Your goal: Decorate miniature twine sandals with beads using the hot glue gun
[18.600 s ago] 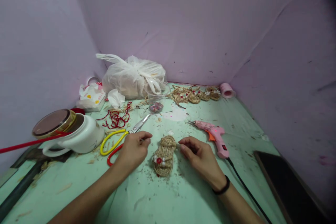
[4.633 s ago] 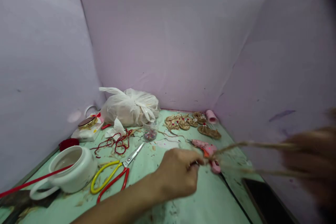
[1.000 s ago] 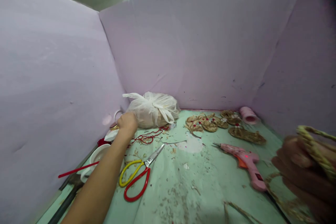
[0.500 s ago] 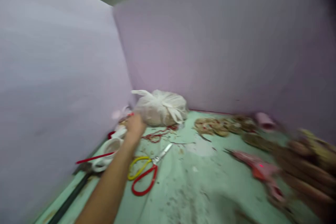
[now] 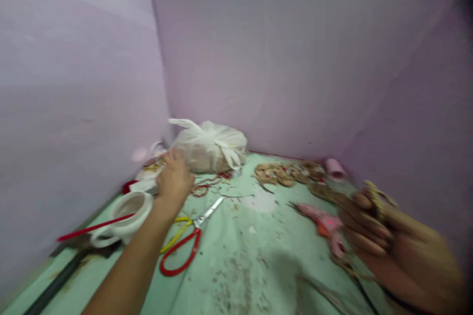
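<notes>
My left hand (image 5: 174,177) reaches into the far left corner, over a cluster of small items beside a knotted white plastic bag (image 5: 210,147). Its fingertips are blurred and partly hidden, so what they touch does not show. My right hand (image 5: 402,246) is raised at the right, its fingers curled, with a small yellowish looped strip (image 5: 377,203) pinched between thumb and fingers. Just left of it lies a pink hot glue gun (image 5: 327,221), its nozzle pointing left. Scissors (image 5: 199,221) with one red and one yellow handle lie partly open near my left forearm.
A white mug (image 5: 146,206) stands at the left with a red stick (image 5: 96,226) across it; a hammer-like tool with a dark handle (image 5: 55,280) lies below. Brown coiled pieces (image 5: 281,174), a pink cylinder (image 5: 335,170) and red threads (image 5: 201,189) lie farther back. Purple walls (image 5: 258,59) enclose the green tabletop.
The view has shifted, so the table things appear farther left. My right hand has come further into view with the yellowish strip. My left hand stays by the bag in the corner.
</notes>
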{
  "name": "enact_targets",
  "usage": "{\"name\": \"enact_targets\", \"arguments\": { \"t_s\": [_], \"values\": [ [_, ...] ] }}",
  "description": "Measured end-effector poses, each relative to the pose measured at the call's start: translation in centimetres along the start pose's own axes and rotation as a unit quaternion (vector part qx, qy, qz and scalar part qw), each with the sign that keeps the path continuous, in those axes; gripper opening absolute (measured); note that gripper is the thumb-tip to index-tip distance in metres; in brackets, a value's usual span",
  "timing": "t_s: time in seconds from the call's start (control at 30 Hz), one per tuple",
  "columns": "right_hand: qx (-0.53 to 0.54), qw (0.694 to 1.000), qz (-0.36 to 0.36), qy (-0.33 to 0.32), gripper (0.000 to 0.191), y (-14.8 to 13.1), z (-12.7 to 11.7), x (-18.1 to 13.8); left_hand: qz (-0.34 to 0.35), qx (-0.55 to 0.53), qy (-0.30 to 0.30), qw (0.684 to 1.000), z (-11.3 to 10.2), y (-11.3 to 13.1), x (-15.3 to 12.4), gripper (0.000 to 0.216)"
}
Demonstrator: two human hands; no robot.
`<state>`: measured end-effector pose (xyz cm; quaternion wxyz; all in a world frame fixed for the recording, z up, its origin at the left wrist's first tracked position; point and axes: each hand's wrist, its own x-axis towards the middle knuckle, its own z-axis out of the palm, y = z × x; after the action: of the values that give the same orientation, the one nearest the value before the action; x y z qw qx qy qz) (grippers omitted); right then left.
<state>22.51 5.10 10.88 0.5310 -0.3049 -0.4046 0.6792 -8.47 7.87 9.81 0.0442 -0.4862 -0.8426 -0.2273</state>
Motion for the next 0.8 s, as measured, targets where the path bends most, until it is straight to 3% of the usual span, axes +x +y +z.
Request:
{"name": "enact_targets", "arguments": {
  "t_s": [0.07,0.13,0.2,0.27,0.33,0.37,0.4,0.47,0.53,0.6,0.67,0.73,0.8],
  "values": [
    [0.046,0.997,0.006,0.06,0.019,-0.9,0.8,-0.2,0.091,-0.125,0.009,0.988,0.2,1.9,-2.3,0.054],
    [0.052,0.997,-0.001,0.057,0.025,-2.2,2.3,0.4,0.184,-0.216,-0.083,0.955,0.8,4.3,-5.3,0.054],
    [0.033,0.999,-0.018,0.018,0.027,-3.8,4.2,1.1,0.21,-0.41,-0.291,0.839,1.7,6.9,-8.2,0.071],
    [-0.007,0.999,-0.046,-0.001,0.034,-5.6,6.5,1.6,0.198,-0.532,-0.412,0.713,2.4,9.4,-10.2,0.086],
    [-0.066,0.996,-0.067,0.002,0.039,-7.1,8.4,2.0,0.209,-0.587,-0.505,0.597,2.6,10.9,-10.8,0.076],
    [-0.082,0.994,-0.075,0.004,0.04,-7.8,9.0,2.3,0.218,-0.587,-0.548,0.554,2.6,11.1,-10.8,0.063],
    [-0.083,0.993,-0.083,0.004,0.042,-8.5,9.2,2.6,0.223,-0.571,-0.587,0.529,2.5,11.1,-10.6,0.047],
    [-0.048,0.994,-0.097,0.0,0.044,-9.8,8.7,3.6,0.212,-0.517,-0.627,0.542,2.3,9.9,-9.9,0.023],
    [-0.003,0.993,-0.115,0.012,0.046,-11.2,6.9,4.8,0.186,-0.474,-0.618,0.599,2.4,7.9,-9.1,0.021],
    [0.031,0.989,-0.139,0.045,0.043,-12.3,4.9,5.7,0.171,-0.46,-0.598,0.633,2.8,6.0,-8.6,0.023],
    [0.06,0.984,-0.155,0.06,0.04,-12.5,3.7,6.2,0.152,-0.463,-0.555,0.674,3.7,5.1,-8.5,0.022],
    [0.085,0.985,-0.143,0.049,0.04,-11.4,4.2,6.2,0.131,-0.481,-0.482,0.721,4.6,5.5,-9.0,0.024],
    [0.114,0.987,-0.108,0.018,0.043,-9.3,6.2,5.9,0.115,-0.508,-0.412,0.748,5.2,6.9,-9.7,0.051]
  ]
}}
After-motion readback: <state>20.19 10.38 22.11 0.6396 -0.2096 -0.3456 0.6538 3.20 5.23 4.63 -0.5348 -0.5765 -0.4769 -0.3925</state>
